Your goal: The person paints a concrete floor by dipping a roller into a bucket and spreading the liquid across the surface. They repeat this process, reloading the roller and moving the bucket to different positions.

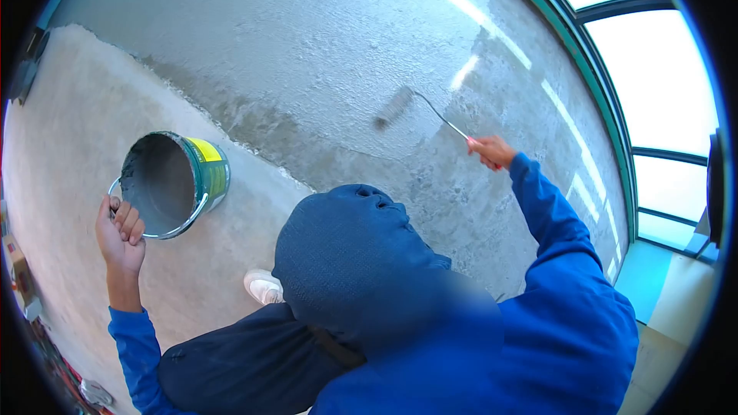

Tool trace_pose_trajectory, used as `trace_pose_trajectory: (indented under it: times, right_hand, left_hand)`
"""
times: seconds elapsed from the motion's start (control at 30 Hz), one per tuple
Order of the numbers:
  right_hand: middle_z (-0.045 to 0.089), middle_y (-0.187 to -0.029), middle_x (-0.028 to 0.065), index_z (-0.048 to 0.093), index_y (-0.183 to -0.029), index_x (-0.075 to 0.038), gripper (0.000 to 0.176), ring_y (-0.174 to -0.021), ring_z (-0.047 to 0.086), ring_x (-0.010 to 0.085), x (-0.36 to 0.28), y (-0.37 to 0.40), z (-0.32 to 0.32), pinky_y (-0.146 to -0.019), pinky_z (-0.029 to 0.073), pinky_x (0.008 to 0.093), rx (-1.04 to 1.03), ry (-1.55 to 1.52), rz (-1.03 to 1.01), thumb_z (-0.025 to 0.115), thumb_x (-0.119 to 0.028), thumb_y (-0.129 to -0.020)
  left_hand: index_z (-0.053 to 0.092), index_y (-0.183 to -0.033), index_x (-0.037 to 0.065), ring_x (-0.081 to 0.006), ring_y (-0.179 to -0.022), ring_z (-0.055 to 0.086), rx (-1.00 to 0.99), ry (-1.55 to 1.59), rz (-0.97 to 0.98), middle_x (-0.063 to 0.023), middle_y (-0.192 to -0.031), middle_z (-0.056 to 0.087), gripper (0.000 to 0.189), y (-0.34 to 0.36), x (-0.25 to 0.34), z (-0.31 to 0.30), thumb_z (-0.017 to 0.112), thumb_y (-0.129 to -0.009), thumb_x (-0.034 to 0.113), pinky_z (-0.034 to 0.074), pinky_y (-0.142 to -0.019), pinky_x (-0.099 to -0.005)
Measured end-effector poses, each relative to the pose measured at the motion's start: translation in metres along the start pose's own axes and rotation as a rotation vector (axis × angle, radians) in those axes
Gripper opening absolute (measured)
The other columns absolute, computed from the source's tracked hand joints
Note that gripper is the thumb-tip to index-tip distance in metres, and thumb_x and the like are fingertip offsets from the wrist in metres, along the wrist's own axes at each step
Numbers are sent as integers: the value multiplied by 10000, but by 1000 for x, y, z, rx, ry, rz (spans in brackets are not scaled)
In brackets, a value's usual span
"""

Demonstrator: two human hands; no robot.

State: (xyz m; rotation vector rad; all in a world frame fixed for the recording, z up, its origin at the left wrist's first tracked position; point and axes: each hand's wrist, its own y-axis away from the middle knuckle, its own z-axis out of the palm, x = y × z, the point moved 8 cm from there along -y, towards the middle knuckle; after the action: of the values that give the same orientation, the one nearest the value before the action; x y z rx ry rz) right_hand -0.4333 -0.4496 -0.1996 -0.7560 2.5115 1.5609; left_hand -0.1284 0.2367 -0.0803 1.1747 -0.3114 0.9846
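My left hand [121, 232] is wrapped round the wire handle of a green bucket [211, 169] with a yellow label. The bucket tilts toward me, and grey coating lines its inside. Out to the right, my right hand [492, 152] grips the handle of a paint roller [394, 108]. The roller's grey sleeve is blurred and lies against the wet-looking grey coating [323, 53] on the floor. A thin bent metal rod joins the sleeve to the handle, most of which is hidden in my fist.
Pale bare floor [69, 130] lies on the left, bounded by a ragged edge of coating. Large windows with a green frame [607, 107] run along the right. Assorted items [21, 276] line the far left edge. My shoe [264, 286] stands on the pale floor.
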Motion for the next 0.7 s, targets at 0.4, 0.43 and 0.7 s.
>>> trace_pose_trajectory:
  times: [0.4, 0.43, 0.7]
  right_hand:
    - [432, -539, 2, 634, -875, -57, 462, -398, 382, 89, 20, 34, -13, -349, 291, 268, 100, -67, -3, 543, -509, -892]
    - [438, -542, 1, 634, -867, -56, 460, -397, 387, 89, -7, 18, -10, -346, 296, 268, 129, -38, -39, 539, -505, -895]
    - [453, -511, 25, 647, -832, -26, 476, -350, 389, 102, -258, -80, 26, -315, 300, 283, 121, 132, -344, 539, -485, -894]
  left_hand:
    - [445, -784, 108, -68, -387, 199, -21, 39, -45, 37, -527, 247, 297, 0, -3, 6, 335, -1016, 258, 207, -333, -229]
    - [445, -782, 110, -68, -385, 200, -16, 43, -47, 37, -526, 247, 298, 1, -3, 7, 335, -1015, 260, 208, -332, -229]
    - [428, -784, 118, -64, -368, 197, 57, 93, -63, 42, -512, 249, 279, 10, -4, 10, 358, -1009, 270, 200, -315, -220]
